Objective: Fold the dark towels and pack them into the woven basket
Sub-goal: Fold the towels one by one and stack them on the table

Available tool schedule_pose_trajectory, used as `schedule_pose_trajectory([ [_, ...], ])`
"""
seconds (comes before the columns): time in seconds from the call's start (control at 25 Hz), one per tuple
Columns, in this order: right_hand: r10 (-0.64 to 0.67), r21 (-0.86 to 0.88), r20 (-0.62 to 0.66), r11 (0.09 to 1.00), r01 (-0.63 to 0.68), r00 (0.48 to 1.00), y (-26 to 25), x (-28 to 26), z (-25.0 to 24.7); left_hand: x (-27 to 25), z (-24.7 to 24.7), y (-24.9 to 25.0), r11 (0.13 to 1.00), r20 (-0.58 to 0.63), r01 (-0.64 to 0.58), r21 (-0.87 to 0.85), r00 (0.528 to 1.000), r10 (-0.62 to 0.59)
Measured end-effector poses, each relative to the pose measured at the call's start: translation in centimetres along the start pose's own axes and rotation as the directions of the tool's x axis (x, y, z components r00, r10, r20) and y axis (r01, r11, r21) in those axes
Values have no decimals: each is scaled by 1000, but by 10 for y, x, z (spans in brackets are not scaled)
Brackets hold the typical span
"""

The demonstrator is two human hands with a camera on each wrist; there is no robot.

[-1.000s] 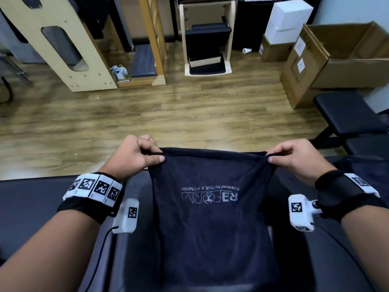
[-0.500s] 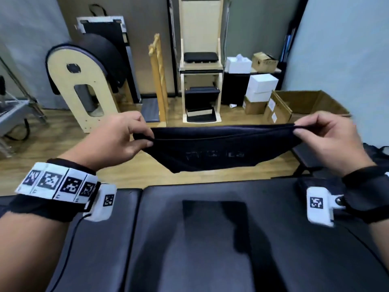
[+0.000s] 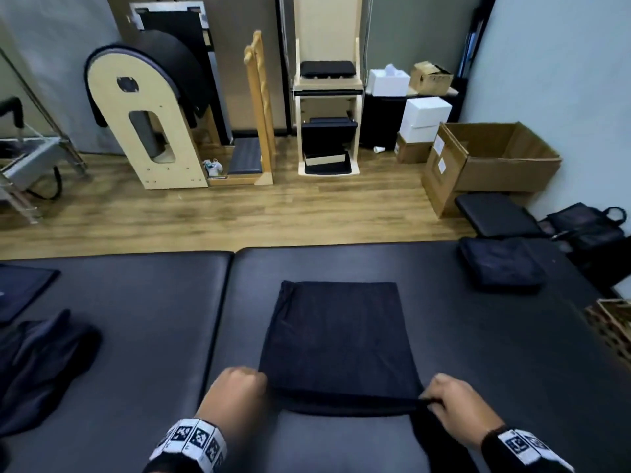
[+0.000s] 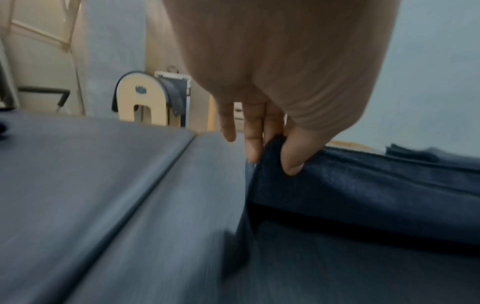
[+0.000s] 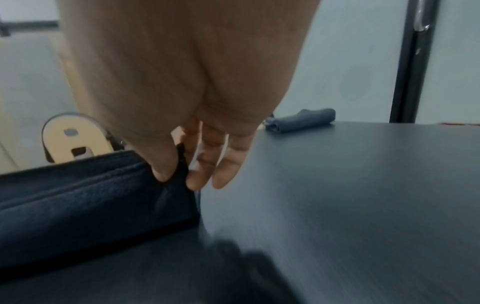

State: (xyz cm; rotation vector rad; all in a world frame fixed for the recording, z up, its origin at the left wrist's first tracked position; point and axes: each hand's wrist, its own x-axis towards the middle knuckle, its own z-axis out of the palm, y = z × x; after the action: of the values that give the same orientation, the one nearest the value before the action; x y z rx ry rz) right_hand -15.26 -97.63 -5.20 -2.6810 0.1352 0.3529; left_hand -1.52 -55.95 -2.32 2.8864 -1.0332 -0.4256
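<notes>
Two hands, left hand (image 3: pixel 235 387) and right hand (image 3: pixel 450 396), pinched the near corners of a dark towel (image 3: pixel 338 339) just lowered flat at the worktop's (image 3: pixel 136 302) 6 o'clock, ready for folding.

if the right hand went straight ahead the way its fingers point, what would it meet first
Probably nothing soon: the right hand pinches the near corner of the towel, and bare mat lies ahead. The folded towel near the far edge looks roughly in line, though depth is unclear.

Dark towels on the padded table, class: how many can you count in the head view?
3, perhaps more. One lies centre, pinched by both hands; one folded far right; one crumpled at left. The dark flat piece beyond it is unclear.
</notes>
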Motion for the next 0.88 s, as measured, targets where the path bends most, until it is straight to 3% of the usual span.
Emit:
schedule_pose_trajectory([
  [0.08,38,-13,78,999,-37,996,2,-27,21,-23,21,14,994,87,99,-50,992,-95],
  [0.24,80,-60,139,996,-72,987,4,-59,29,-50,33,33,999,140,25,26,990,-28],
  [0.44,144,-85,203,988,-129,968,-19,-50,16,-51,34,35,998,219,59,32,974,-65],
  [0.64,153,-76,170,987,-142,974,-50,1,-2,-3,13,15,987,195,146,-64,972,-131],
  [0.88,118,-31,145,993,-115,982,-98,94,-18,92,-27,-26,983,52,130,-129,991,-125],
])
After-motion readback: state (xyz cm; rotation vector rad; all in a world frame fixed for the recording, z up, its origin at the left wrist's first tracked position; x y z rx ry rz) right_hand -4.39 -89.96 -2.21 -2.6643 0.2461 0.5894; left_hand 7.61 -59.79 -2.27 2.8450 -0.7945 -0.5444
